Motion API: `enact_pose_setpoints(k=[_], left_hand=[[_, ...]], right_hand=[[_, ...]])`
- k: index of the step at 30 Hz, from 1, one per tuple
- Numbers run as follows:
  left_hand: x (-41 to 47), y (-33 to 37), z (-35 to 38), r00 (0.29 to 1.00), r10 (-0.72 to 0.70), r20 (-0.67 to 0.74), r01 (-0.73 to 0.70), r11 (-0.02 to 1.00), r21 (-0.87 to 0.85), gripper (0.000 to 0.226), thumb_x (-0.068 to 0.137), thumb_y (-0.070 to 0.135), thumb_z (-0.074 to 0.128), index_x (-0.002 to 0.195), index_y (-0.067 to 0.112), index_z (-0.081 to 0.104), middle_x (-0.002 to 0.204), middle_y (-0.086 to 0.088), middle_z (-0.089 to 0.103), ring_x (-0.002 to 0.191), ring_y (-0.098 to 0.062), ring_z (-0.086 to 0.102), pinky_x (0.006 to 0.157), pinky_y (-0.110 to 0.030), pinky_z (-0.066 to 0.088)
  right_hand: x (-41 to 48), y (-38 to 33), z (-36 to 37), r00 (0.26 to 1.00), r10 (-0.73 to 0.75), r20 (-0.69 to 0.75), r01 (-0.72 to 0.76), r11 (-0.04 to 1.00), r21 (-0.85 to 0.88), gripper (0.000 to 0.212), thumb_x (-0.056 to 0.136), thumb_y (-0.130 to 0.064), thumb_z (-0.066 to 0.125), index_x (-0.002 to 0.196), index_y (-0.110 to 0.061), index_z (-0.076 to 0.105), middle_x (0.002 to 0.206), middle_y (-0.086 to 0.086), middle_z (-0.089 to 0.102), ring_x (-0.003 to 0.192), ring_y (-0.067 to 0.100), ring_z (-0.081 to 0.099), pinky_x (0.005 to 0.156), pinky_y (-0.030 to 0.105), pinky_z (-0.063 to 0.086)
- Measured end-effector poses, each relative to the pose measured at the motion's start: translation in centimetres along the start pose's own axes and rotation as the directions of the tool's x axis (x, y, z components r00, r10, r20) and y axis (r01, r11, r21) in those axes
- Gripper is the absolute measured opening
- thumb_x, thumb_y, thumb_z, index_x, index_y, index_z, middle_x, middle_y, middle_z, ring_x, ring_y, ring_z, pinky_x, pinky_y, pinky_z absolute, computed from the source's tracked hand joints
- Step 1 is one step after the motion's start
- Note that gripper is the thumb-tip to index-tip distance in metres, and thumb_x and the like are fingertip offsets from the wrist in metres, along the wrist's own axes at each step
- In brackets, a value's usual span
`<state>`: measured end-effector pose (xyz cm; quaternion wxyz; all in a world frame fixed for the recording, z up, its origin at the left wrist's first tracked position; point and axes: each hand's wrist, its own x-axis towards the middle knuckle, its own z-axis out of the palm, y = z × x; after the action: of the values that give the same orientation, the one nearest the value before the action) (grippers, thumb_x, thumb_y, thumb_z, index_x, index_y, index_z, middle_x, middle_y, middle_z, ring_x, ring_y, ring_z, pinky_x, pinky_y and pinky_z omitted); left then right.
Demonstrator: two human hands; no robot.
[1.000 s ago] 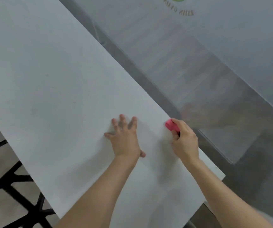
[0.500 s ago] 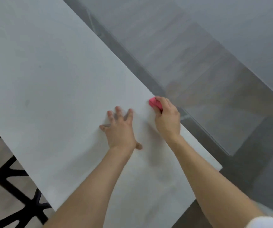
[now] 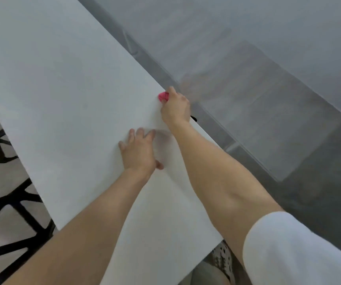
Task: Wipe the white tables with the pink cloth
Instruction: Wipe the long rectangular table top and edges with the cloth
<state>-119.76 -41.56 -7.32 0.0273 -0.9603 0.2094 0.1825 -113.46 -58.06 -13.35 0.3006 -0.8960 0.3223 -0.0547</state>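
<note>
Item, pink cloth (image 3: 163,97): bunched small in my right grip (image 3: 175,108), fingers curled round it, pressed to the white table (image 3: 62,89) at its far edge, presumably to scrub that margin; left grip (image 3: 139,153), flat-fingered and holding nothing, braces me nearby.
</note>
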Motion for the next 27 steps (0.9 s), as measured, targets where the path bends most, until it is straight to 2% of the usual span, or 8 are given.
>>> enact_pose_setpoints(k=[2, 8, 12, 14, 16, 20, 23, 27], left_hand=[[-2.5, 1.2, 1.3, 0.998, 0.022, -0.055, -0.025, 0.999, -0.044, 0.105, 0.076, 0.047, 0.093, 0.162, 0.036, 0.034, 0.164, 0.001, 0.041, 0.160, -0.026, 0.027, 0.121, -0.056, 0.033], [-11.6, 6.2, 4.8, 0.993, 0.111, 0.050, -0.103, 0.984, -0.145, 0.094, 0.088, 0.064, 0.074, 0.167, 0.036, 0.032, 0.178, -0.003, 0.017, 0.165, -0.025, 0.011, 0.133, -0.049, 0.013], [-13.4, 8.4, 6.0, 0.984, 0.055, 0.167, -0.032, 0.990, -0.140, 0.111, 0.082, 0.071, 0.072, 0.170, 0.034, 0.017, 0.181, -0.004, -0.002, 0.167, -0.025, -0.002, 0.134, -0.048, 0.011], [-12.9, 8.6, 4.9, 0.974, 0.039, 0.224, 0.000, 0.985, -0.171, 0.108, 0.082, 0.071, 0.073, 0.169, 0.032, 0.023, 0.180, -0.005, 0.006, 0.166, -0.026, 0.008, 0.133, -0.047, 0.019], [-13.3, 8.7, 2.9, 0.962, 0.070, 0.264, -0.012, 0.977, -0.213, 0.087, 0.087, 0.062, 0.075, 0.161, 0.028, 0.044, 0.171, -0.004, 0.036, 0.156, -0.027, 0.035, 0.125, -0.045, 0.036], [-18.5, 8.4, 1.2, 0.991, 0.071, 0.113, -0.028, 0.939, -0.342, 0.015, 0.098, 0.040, 0.073, 0.107, 0.029, 0.077, 0.133, 0.000, 0.071, 0.125, -0.024, 0.063, 0.107, -0.039, 0.051], [-24.3, 6.5, 2.5, 0.999, -0.043, 0.008, 0.042, 0.888, -0.458, 0.011, 0.097, 0.039, 0.076, 0.095, 0.028, 0.079, 0.117, 0.007, 0.076, 0.111, -0.019, 0.069, 0.098, -0.037, 0.054], [-33.3, 0.8, 5.8, 0.961, -0.278, 0.012, 0.244, 0.820, -0.519, 0.014, 0.091, 0.040, 0.083, 0.081, 0.032, 0.075, 0.100, 0.014, 0.074, 0.097, -0.014, 0.069, 0.089, -0.038, 0.055]], right_hand=[[-1.8, 1.9, -0.8, 1.000, -0.026, 0.013, 0.025, 0.999, 0.023, 0.018, 0.102, -0.014, 0.059, 0.109, -0.028, 0.069, 0.105, 0.002, 0.071, 0.094, 0.034, 0.065, 0.074, 0.038, 0.045], [-21.7, 17.0, -10.6, 0.993, -0.032, -0.110, 0.046, 0.992, 0.119, 0.013, 0.108, -0.023, 0.062, 0.114, -0.028, 0.072, 0.106, -0.010, 0.070, 0.094, 0.021, 0.063, 0.081, 0.038, 0.049], [-30.8, 25.3, -17.9, 0.995, 0.050, 0.089, -0.052, 0.998, 0.030, 0.030, 0.102, -0.010, 0.067, 0.120, -0.033, 0.072, 0.111, -0.023, 0.075, 0.093, 0.004, 0.067, 0.085, 0.031, 0.055], [-32.0, 27.3, -19.3, 0.932, 0.061, 0.357, -0.064, 0.998, -0.003, 0.028, 0.103, -0.012, 0.064, 0.118, -0.035, 0.073, 0.109, -0.026, 0.078, 0.096, 0.000, 0.071, 0.094, 0.033, 0.059], [-33.7, 28.8, -19.8, 0.864, 0.084, 0.496, -0.080, 0.996, -0.029, 0.026, 0.104, -0.016, 0.066, 0.118, -0.036, 0.074, 0.107, -0.027, 0.079, 0.106, 0.000, 0.073, 0.102, 0.040, 0.059], [-37.4, 28.4, -22.5, 0.903, 0.101, 0.417, -0.131, 0.990, 0.044, 0.024, 0.106, -0.025, 0.070, 0.127, -0.036, 0.073, 0.094, -0.040, 0.072, 0.092, -0.019, 0.066, 0.094, 0.024, 0.056], [-38.5, 26.2, -25.1, 0.917, 0.030, 0.397, -0.064, 0.995, 0.074, 0.029, 0.105, -0.035, 0.071, 0.133, -0.037, 0.072, 0.100, -0.040, 0.071, 0.089, -0.017, 0.066, 0.090, 0.017, 0.053], [-37.7, 21.8, -25.8, 0.903, -0.164, 0.398, 0.137, 0.986, 0.095, 0.032, 0.104, -0.039, 0.070, 0.135, -0.043, 0.068, 0.116, -0.028, 0.075, 0.100, 0.001, 0.072, 0.099, 0.035, 0.060]])
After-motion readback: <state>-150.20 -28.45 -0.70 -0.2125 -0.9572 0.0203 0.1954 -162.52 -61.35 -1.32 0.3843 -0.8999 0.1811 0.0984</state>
